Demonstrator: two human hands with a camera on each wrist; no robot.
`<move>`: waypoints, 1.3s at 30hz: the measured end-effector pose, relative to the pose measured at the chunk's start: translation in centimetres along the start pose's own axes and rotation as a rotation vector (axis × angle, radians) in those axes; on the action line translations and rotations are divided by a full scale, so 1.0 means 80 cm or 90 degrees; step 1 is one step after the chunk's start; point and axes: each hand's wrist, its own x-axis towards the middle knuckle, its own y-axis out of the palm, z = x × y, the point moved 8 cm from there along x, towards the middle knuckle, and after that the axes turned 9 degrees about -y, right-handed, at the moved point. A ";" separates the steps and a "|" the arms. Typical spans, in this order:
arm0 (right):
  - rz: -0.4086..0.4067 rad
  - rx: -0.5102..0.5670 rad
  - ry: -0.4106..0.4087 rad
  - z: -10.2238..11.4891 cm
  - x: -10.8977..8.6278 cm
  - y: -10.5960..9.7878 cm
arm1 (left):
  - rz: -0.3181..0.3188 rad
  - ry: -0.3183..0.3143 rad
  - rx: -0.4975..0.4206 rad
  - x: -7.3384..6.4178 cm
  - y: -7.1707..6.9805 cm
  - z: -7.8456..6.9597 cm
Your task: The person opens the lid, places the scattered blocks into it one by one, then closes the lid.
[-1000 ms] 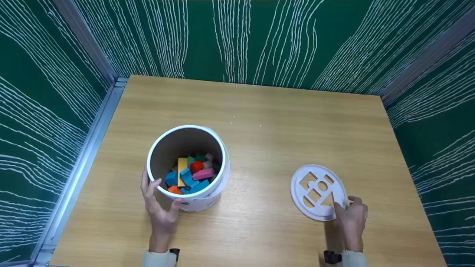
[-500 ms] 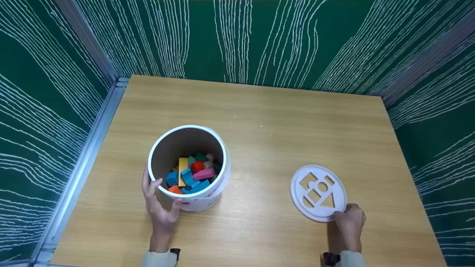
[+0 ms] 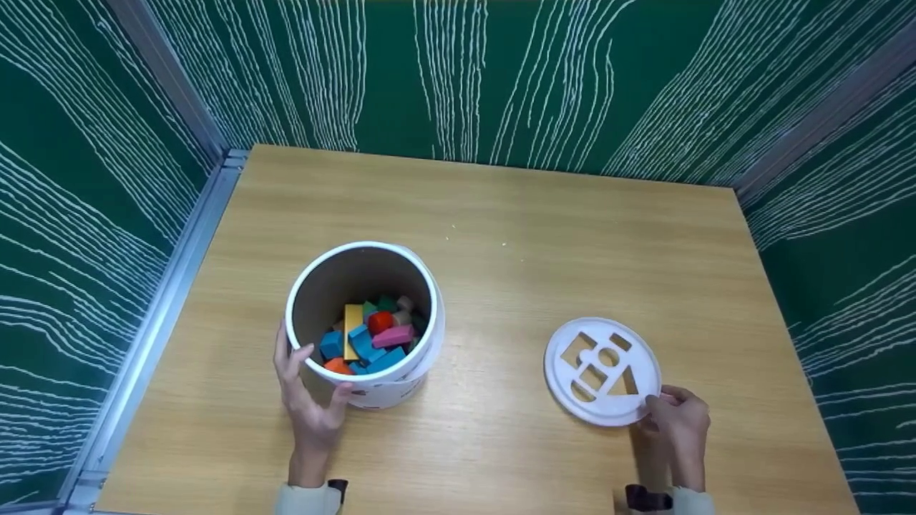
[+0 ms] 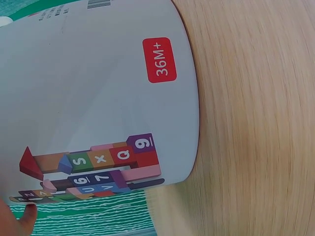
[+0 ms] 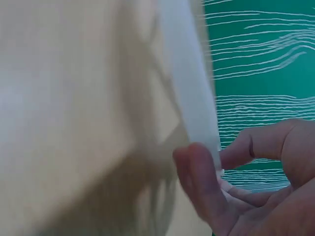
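A white round bucket (image 3: 390, 393) stands left of the middle of the table, its top uncovered and coloured blocks (image 3: 392, 336) inside. My left hand (image 3: 309, 411) holds its near left side, fingers and thumb spread round the wall by the rim. The left wrist view shows the bucket's printed wall (image 4: 98, 108) with a red 36M+ label. On the right, my right hand (image 3: 678, 422) pinches the near right edge of a white round lid (image 3: 614, 410) with shaped cut-outs. Edge-on in the right wrist view, the lid (image 5: 189, 83) is between my thumb and fingers, above the wood.
The wooden table (image 3: 486, 458) carries a few tiny pale specks (image 3: 504, 244) behind the bucket. Green panels (image 3: 386, 79) with white wavy lines rise at the back and both sides. A grey metal rail (image 3: 154, 343) runs along the left edge.
My right hand has taken a pinch on the lid's edge and shifted the lid a little to the left. My left hand and the bucket stay where they were.
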 end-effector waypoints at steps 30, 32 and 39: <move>0.167 0.322 -0.210 0.098 -0.033 0.014 | 0.005 -0.013 -0.009 -0.003 -0.001 0.014; 0.174 0.326 -0.253 0.113 -0.038 0.015 | 0.007 -0.017 -0.006 -0.004 -0.001 0.015; 0.166 0.264 -0.343 0.149 -0.051 0.017 | 0.013 -0.025 0.008 -0.001 -0.001 0.001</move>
